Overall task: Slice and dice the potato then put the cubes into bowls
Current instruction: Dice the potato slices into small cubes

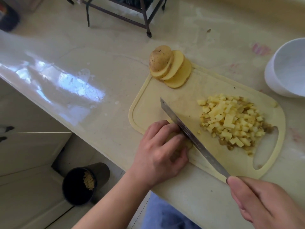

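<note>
Pale-yellow plastic cutting board (194,96) with a juice groove and an oval handle hole at its right end lies at an angle on the glossy cream counter (99,66). On the board's near-left edge the left hand (162,151) curls its fingers down over a stack of yellow potato slices (189,145), of which only a small part shows past the fingertips. Just right of those fingertips runs the long steel blade of a kitchen knife (191,134), its tip pointing to the far left and its flat close against the knuckles; whether the edge has entered the slices cannot be told. The right hand (262,202), at the near right, is clamped round the knife's handle, which it hides, with the thumb lying along the top. A heap of small yellow potato cubes (234,121), some with brown skin, sits on the right half of the board, apart from the blade. At the board's far-left corner a skin-covered potato end piece (160,58) leans on three fanned, uncut round potato slices (179,75). A white round bowl (287,70) stands on the counter at the far right, just beyond the board. Below the counter, on the floor at the near left, stands a black cylindrical bin (79,185) holding pale scraps.
</note>
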Available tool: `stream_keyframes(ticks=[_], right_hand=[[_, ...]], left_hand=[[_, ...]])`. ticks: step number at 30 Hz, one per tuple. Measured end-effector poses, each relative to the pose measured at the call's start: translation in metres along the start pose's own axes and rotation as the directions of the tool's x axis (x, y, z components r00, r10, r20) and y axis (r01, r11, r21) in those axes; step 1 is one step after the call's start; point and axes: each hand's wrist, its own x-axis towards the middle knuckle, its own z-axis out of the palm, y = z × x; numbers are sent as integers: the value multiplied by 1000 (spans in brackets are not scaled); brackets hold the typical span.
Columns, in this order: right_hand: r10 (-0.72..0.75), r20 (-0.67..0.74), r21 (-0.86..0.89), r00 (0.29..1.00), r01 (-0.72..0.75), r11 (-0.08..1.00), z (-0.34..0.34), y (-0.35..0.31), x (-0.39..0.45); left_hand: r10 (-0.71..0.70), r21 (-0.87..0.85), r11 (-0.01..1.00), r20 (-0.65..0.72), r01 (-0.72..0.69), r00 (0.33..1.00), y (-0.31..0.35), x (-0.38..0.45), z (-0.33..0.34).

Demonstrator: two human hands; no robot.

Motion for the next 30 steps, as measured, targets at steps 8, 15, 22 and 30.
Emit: stream_keyframes(ticks=[8, 15, 22, 30], right_hand=[[28, -15, 44, 999, -28, 999, 9, 1, -2], [52, 73, 86, 996, -58, 995, 11, -5, -5], [67, 56, 36, 996, -69, 997, 7, 2, -12], [105, -27, -15, 994, -106, 994, 4, -1, -23]], left_hand=[[3, 1, 1000, -3, -3, 1000, 0, -3, -1], [0, -6, 1000, -45, 0, 999, 2, -7, -3], [4, -16, 1000, -45, -5, 999, 1, -5, -3], [16, -14, 1000, -54, -16, 998, 1, -3, -4]])
